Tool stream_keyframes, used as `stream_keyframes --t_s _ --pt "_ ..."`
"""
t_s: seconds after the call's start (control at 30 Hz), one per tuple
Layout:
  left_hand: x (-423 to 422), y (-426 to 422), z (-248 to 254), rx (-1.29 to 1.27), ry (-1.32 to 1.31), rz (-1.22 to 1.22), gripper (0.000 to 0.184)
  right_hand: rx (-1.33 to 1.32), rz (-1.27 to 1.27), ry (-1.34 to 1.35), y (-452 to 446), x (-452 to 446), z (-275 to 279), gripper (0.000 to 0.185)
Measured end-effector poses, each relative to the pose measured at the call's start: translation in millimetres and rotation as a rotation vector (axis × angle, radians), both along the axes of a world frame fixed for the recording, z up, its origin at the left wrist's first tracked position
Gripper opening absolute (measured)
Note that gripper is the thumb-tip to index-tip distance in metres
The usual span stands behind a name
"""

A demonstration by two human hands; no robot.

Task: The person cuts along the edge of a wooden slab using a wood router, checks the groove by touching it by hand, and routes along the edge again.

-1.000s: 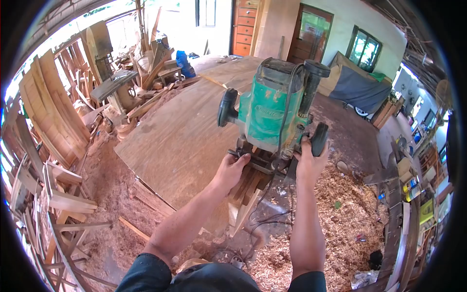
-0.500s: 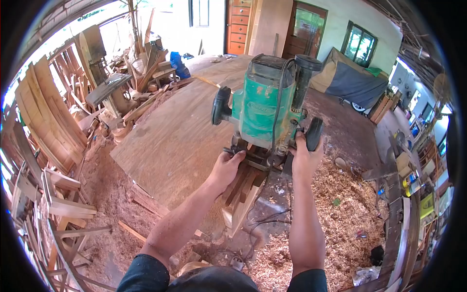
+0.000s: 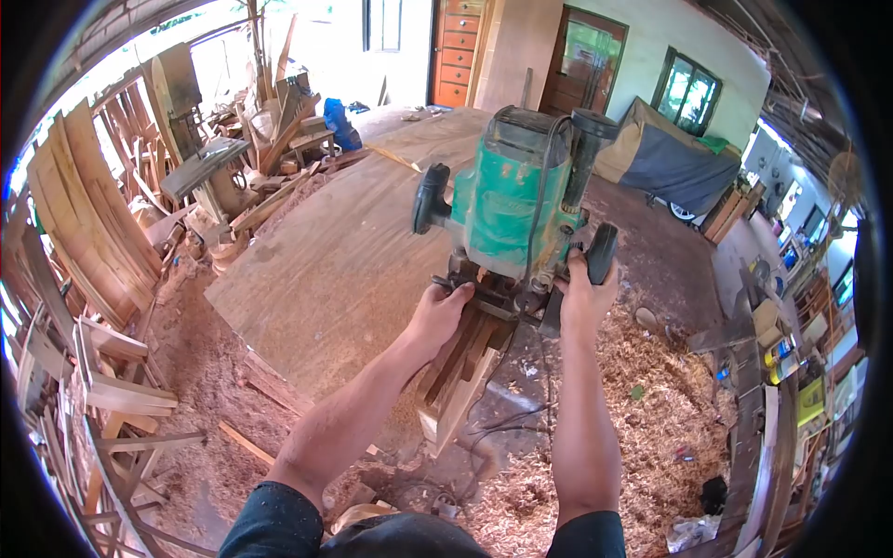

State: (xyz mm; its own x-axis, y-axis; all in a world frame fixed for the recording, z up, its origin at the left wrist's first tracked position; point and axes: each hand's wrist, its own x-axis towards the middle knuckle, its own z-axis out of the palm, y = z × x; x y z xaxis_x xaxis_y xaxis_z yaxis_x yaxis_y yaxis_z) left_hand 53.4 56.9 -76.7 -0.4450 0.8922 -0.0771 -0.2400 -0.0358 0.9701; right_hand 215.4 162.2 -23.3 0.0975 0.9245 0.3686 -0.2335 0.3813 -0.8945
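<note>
A white wall (image 3: pixel 733 67) holds a brown door (image 3: pixel 569 86) and dark-framed window (image 3: pixel 687 92) beyond a shavings-strewn floor (image 3: pixel 642 442).

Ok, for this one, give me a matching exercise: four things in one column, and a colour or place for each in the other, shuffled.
Column one:
1. Power tool
2. Left hand
3. Right hand
4. Wood shavings

Column two:
A. Beside the tool's right black knob
B. Scattered over the floor
C. Green-bodied, with dark parts
D. At the left side of the tool's dark base

Right pairs: 1-C, 2-D, 3-A, 4-B.
</note>
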Motion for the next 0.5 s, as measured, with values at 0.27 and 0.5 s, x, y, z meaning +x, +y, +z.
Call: stream_keyframes --t_s 0.27,0.5 --pt "-1 6 4 -0.022 0.003 0.021 0.034 0.0 0.0 0.006 8 -2 0 0.032" --pt "-5 24 -13 0.026 -0.056 0.02 0.034 0.005 0.007 -0.008 16 -2 0 0.033"
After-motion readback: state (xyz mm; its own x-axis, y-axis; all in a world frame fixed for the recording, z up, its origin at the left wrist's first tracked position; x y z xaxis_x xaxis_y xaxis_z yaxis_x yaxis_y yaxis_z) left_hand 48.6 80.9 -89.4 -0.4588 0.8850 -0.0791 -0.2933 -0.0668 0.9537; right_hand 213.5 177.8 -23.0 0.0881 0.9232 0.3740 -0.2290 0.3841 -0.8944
